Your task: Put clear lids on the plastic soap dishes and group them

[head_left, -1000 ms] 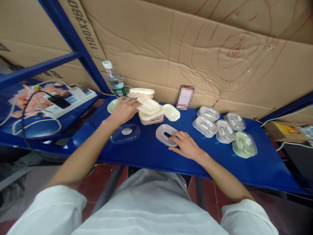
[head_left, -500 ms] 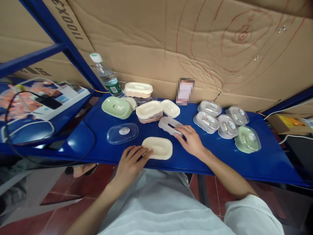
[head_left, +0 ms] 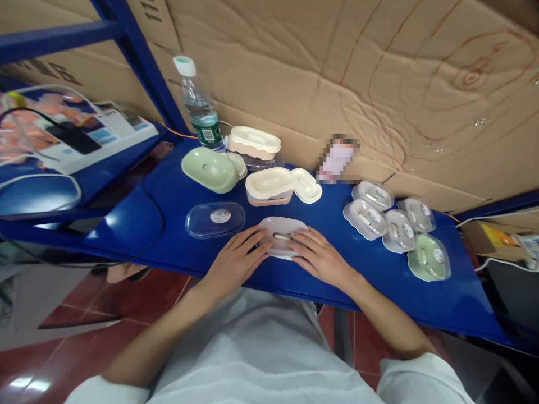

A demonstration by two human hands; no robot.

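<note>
Soap box (head_left: pixel 283 234) pressed, seemingly, between left hand (head_left: pixel 236 262) and right hand (head_left: pixel 322 259).

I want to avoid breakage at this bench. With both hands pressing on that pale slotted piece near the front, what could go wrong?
The slotted piece under the left hand and right hand sits close to the shelf's front edge; a slip might push it off. The clear lid beside the left hand could get knocked.

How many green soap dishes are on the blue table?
2: one green dish at the back left beside the water bottle, another at the far right of the wrapped cluster.
</note>
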